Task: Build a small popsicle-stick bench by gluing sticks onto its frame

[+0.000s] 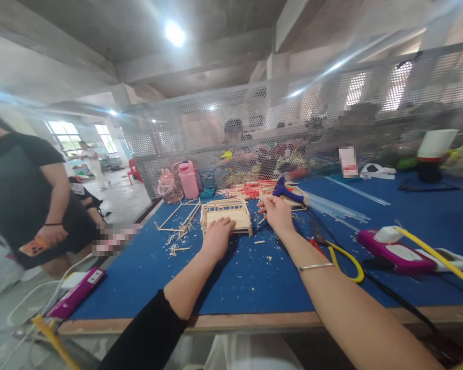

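A small bench-like model (226, 213) built from thin wooden sticks sits on the blue table. My left hand (218, 239) holds its front, fingers laid over the seat and thumb hidden. To its right, my right hand (277, 213) is raised with its fingertips pinched together; whatever they hold is too small to make out. Just behind that hand a blue glue gun (287, 191) lies against a second stick-built piece (300, 200). An open stick frame (179, 215) rests left of the model, among loose wooden bits (181, 250).
Red-tipped sticks (250, 189) lie at the back, near clear glue sticks (337, 205). Yellow-handled pliers (347, 262) and a purple power strip (395, 252) are at right. Pink bottles (188, 180) stand before the mesh screen (216, 123). A person with a phone (34, 246) stands at left.
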Action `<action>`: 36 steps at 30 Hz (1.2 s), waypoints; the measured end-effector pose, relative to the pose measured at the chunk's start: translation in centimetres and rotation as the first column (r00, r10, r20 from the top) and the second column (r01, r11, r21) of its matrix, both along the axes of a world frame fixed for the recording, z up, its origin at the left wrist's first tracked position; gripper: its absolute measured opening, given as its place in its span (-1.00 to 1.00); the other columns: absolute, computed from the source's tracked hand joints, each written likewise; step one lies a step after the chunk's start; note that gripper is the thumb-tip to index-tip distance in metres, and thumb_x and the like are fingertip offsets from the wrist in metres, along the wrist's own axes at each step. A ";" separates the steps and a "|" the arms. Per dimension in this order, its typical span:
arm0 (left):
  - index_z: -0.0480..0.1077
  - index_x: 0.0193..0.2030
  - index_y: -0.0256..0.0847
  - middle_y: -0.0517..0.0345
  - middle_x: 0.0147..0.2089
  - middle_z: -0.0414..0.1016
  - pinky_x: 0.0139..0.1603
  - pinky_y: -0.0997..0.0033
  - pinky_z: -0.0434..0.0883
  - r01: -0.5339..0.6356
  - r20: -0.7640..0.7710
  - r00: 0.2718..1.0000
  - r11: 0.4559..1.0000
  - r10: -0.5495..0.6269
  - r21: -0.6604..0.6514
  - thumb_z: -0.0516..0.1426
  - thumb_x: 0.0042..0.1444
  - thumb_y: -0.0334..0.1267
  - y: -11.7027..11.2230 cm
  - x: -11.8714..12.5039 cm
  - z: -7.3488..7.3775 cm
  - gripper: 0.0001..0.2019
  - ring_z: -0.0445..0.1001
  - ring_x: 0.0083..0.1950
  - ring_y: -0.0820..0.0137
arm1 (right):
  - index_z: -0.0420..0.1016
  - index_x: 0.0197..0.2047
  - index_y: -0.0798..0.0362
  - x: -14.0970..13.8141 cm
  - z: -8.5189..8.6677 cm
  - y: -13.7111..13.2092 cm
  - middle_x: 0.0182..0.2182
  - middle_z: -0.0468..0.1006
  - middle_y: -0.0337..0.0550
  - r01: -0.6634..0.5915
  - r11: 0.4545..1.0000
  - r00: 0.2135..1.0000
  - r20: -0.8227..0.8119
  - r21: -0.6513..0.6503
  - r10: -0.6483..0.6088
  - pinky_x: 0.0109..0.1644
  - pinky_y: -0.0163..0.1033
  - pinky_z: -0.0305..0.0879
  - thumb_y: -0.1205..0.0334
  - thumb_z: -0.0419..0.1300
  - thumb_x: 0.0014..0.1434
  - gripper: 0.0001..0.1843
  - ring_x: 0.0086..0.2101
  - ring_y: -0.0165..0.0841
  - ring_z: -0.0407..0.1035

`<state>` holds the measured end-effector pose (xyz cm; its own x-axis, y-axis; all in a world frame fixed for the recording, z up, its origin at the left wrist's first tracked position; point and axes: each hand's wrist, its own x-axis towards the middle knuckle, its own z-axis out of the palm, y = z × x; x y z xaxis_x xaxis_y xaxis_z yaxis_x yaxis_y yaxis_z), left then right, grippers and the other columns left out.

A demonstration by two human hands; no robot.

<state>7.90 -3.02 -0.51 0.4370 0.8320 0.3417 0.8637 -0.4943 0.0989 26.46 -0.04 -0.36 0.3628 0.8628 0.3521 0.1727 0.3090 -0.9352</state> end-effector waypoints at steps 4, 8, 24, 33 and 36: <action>0.45 -0.05 -0.06 0.06 0.06 0.47 0.21 0.13 0.17 0.090 0.064 0.994 0.996 -0.089 -0.007 0.01 0.11 -0.43 1.2 -1.0 0.1 -0.67 0.33 0.14 0.24 | 0.41 -0.52 0.09 0.3 0.3 -0.1 -0.54 0.57 -0.09 0.037 0.999 0.999 -0.032 0.005 -0.037 -0.46 -0.29 0.29 0.06 0.19 -0.04 -0.75 -0.55 -0.33 0.41; 0.53 -0.21 0.00 0.11 -0.01 0.52 0.26 0.08 0.11 0.217 0.137 0.967 0.976 -0.216 0.014 0.06 0.07 -0.41 2.6 -2.9 1.0 -0.72 0.31 0.17 0.22 | 0.31 -0.61 0.03 0.5 0.5 -0.3 -0.64 0.50 -0.15 0.125 0.992 0.992 0.030 -0.003 -0.125 -0.42 -0.29 0.26 0.04 0.17 -0.01 -0.71 -0.57 -0.34 0.38; 0.43 -0.08 -0.29 0.07 -0.39 0.51 -0.19 0.40 0.36 -0.196 0.369 0.908 0.979 0.201 -0.054 -0.03 0.13 -0.28 -0.8 -2.2 0.2 -0.69 0.46 -0.33 0.34 | 0.16 -0.52 -0.01 0.5 -0.6 0.8 -0.58 0.33 -0.23 0.071 0.997 0.950 0.307 -0.026 -0.060 -0.35 -0.30 0.15 0.04 -0.11 0.22 -0.67 -0.45 -0.35 0.26; 0.16 0.18 -0.24 0.07 -0.28 0.55 -0.24 0.34 0.32 -0.168 0.202 0.958 0.970 0.203 -0.178 0.16 -0.04 -0.12 -2.8 0.3 -0.4 -0.37 0.49 -0.18 0.20 | 0.38 -0.50 0.06 0.5 -0.2 0.1 -0.54 0.47 -0.08 0.114 0.989 0.872 0.487 -0.088 -0.057 -0.29 -0.27 0.18 0.15 -0.08 0.21 -0.64 -0.39 -0.28 0.36; 0.15 0.18 -0.26 0.06 -0.27 0.54 -0.23 0.36 0.32 -0.133 0.237 0.954 0.970 0.181 -0.204 0.16 -0.05 -0.19 -2.4 0.1 -0.6 -0.38 0.48 -0.18 0.23 | 0.43 -0.17 0.09 0.0 -0.7 0.2 -0.44 0.52 -0.12 0.077 0.991 0.874 0.485 -0.107 -0.016 -0.29 -0.30 0.22 0.42 0.04 0.04 -0.72 -0.38 -0.32 0.39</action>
<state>7.98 -5.46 -1.11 0.2149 0.9418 0.2584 0.8638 -0.3068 0.3997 26.43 0.13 -1.01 0.2150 0.8957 0.3891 0.6231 0.1810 -0.7609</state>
